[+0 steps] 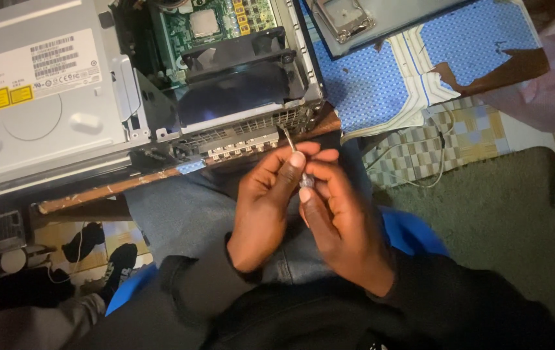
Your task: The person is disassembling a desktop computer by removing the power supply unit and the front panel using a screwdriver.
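My left hand and my right hand meet over my lap. Both pinch a small metal tool with a thin shaft that points up toward the rear edge of an open desktop computer case. My fingertips cover the tool's handle. Inside the case I see a green circuit board with a silver processor and a black fan shroud. A silver optical drive with labels lies on the left part of the case.
The case rests on a worn wooden table edge. A blue patterned cloth and a grey metal panel lie to the right. Checked flooring with a white cable, a green rug and black socks lie below.
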